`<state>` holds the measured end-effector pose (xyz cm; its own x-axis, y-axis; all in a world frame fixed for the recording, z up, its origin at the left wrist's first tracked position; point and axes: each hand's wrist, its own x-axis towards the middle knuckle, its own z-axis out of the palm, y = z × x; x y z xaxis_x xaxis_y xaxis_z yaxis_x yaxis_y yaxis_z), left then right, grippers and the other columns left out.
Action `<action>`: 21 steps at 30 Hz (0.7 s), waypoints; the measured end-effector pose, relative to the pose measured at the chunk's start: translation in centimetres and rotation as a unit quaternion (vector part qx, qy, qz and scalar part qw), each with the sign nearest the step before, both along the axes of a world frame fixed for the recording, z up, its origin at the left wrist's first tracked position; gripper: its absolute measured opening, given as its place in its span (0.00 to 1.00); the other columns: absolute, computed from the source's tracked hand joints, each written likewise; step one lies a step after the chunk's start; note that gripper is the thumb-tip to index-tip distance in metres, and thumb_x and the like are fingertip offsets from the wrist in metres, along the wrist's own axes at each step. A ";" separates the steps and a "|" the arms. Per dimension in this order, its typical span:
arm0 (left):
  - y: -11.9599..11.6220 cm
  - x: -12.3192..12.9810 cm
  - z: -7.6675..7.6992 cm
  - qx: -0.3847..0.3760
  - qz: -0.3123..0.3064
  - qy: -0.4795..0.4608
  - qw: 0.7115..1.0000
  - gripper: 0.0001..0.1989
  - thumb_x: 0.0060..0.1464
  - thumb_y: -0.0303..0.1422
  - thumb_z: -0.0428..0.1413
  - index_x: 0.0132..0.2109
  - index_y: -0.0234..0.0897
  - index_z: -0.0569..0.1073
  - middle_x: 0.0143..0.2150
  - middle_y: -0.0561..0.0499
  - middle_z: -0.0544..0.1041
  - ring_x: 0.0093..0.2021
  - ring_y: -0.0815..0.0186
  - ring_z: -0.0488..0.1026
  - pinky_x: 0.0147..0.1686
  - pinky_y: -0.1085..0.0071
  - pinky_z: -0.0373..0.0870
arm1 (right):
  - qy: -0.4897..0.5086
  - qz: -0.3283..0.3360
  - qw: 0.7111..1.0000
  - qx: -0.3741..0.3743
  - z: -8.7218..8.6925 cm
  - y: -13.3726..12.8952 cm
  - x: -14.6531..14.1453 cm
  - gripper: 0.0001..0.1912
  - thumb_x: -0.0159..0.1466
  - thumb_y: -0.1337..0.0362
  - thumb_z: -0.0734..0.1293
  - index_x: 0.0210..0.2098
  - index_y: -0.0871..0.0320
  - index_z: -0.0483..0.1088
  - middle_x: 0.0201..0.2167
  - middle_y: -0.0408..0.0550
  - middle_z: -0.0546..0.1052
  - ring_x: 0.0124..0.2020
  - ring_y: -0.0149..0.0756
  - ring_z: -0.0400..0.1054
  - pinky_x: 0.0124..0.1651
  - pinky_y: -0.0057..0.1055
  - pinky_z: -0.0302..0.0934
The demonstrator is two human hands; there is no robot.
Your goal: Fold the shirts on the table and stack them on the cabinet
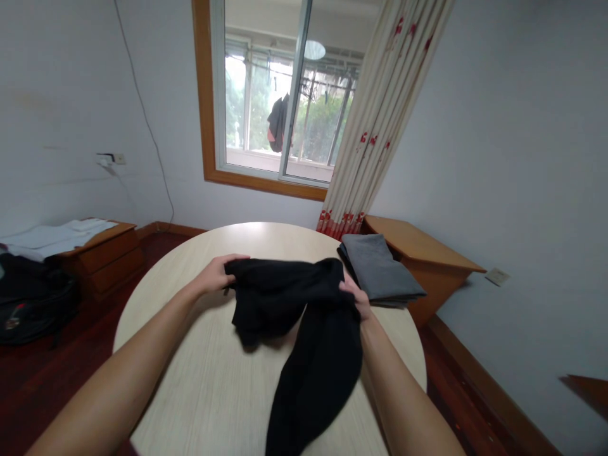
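On the round table (pixel 204 386), the black garment (pixel 280 285) spans the middle, a loose length trailing near. The folded grey cloth (pixel 384 272) lies at far right. The left hand (pixel 215 275) pinches the garment's left end, the right hand (pixel 360 300) its right (fingers partly hidden); keep tension equal to limit creasing

No lettering, label, brand, number or sign is legible. A small red-and-pale mark (pixel 14 320) sits on the dark bag (pixel 42 294) between eight and nine o'clock; it is too small and blurred to read. Any wording on it cannot be confirmed.
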<state>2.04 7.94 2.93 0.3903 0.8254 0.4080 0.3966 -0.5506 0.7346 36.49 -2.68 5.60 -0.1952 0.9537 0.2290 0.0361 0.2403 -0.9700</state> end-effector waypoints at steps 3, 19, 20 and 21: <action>0.9 -1.0 -0.5 0.075 0.158 -0.001 0.984 0.28 0.47 0.35 0.57 0.57 0.36 0.73 0.54 0.41 0.78 0.52 0.49 0.75 0.56 0.50 0.69 | 0.034 -0.164 0.985 0.025 -2.3 3.2 2.0 0.31 0.51 0.41 0.69 0.46 0.56 0.70 0.42 0.53 0.77 0.44 0.46 0.73 0.48 0.40 0.67; -3.3 6.9 -2.7 0.151 0.011 0.224 0.963 0.29 0.54 0.44 0.61 0.61 0.42 0.70 0.61 0.43 0.72 0.59 0.48 0.67 0.56 0.50 0.63 | -0.232 -0.126 0.962 0.064 -6.1 4.6 2.4 0.21 0.56 0.54 0.69 0.44 0.59 0.73 0.37 0.48 0.77 0.33 0.36 0.67 0.39 0.34 0.63; -3.3 7.1 -2.9 0.144 0.003 0.231 0.962 0.28 0.54 0.43 0.61 0.60 0.42 0.71 0.60 0.44 0.73 0.58 0.48 0.67 0.56 0.51 0.63 | -0.231 -0.119 0.964 0.064 -6.1 4.5 2.2 0.19 0.55 0.54 0.70 0.42 0.59 0.74 0.35 0.47 0.77 0.32 0.35 0.67 0.37 0.33 0.62; -3.3 7.2 -3.1 0.141 -0.002 0.234 0.962 0.25 0.54 0.40 0.60 0.59 0.43 0.72 0.59 0.45 0.74 0.57 0.49 0.68 0.55 0.51 0.63 | -0.230 -0.112 0.965 0.063 -6.0 4.4 1.9 0.18 0.55 0.55 0.70 0.41 0.60 0.74 0.34 0.46 0.77 0.31 0.35 0.66 0.36 0.32 0.61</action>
<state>9.24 4.67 -0.19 0.5893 0.7055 0.3937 0.6447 -0.7043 0.2970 38.44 1.68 -0.41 -0.0959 0.9538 0.2848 0.5211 0.2919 -0.8020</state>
